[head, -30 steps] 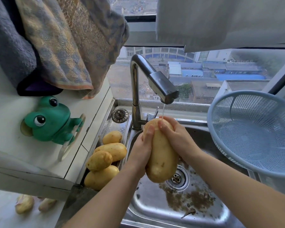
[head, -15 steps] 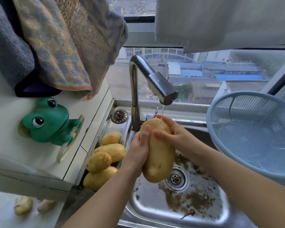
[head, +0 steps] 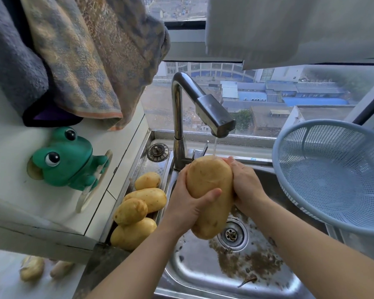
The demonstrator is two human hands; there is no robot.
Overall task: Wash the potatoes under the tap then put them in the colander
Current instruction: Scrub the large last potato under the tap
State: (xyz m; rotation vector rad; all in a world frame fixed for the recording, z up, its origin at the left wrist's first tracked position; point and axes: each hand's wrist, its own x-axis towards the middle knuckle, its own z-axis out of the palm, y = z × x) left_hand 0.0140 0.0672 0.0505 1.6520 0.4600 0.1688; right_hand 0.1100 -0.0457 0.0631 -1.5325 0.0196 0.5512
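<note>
A large yellow potato (head: 207, 182) stands upright over the steel sink (head: 203, 275), its top under the thin stream from the tap (head: 212, 111). My left hand (head: 188, 203) grips its left side, thumb curled across the front. My right hand (head: 244, 182) wraps round its right side. Several unwashed potatoes (head: 138, 208) lie piled on the sink's left ledge. The pale blue colander (head: 333, 175) sits tilted at the sink's right edge, with nothing visible inside.
Brown dirt lies around the drain (head: 231, 234) in the basin. A green frog holder (head: 67, 160) hangs on the white ledge at left, under draped towels (head: 78, 59). Two more potatoes (head: 43, 268) lie low at the bottom left. A window runs behind the tap.
My left thumb has slid down from the potato's top to across its middle. My right hand has shifted from the top front to the potato's right side.
</note>
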